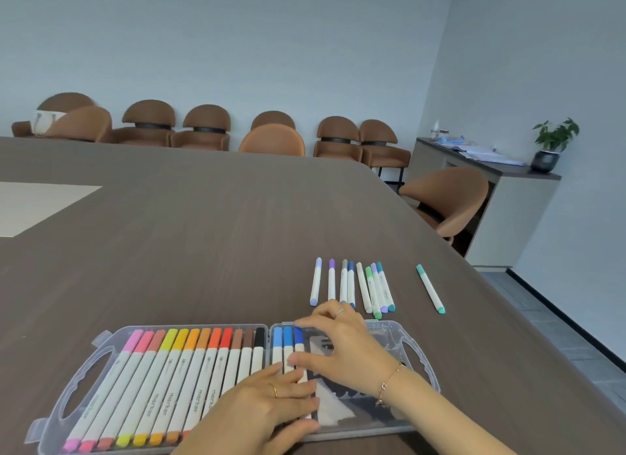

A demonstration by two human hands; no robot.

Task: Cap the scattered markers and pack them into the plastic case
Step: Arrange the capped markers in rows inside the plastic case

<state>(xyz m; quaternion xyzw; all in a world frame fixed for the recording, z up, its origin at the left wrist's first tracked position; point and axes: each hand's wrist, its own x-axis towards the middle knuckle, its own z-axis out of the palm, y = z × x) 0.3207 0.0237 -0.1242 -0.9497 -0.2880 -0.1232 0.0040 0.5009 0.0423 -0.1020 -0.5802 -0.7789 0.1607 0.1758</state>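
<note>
Blue marker (pixel 298 344) in case (pixel 101 344) | right grip (pixel 342 348) pinches it | left grip (pixel 271 395) flat, holding nothing

The word "marker" is printed along the white barrels of the packed markers (pixel 176 387).

the left hand (pixel 267 400) hides the lower ends of the three blue markers (pixel 287 344) and some neighbours. the frame's bottom edge cuts the plastic case (pixel 411 339) and both forearms. print on the marker barrels is mostly too blurred to read.
</note>
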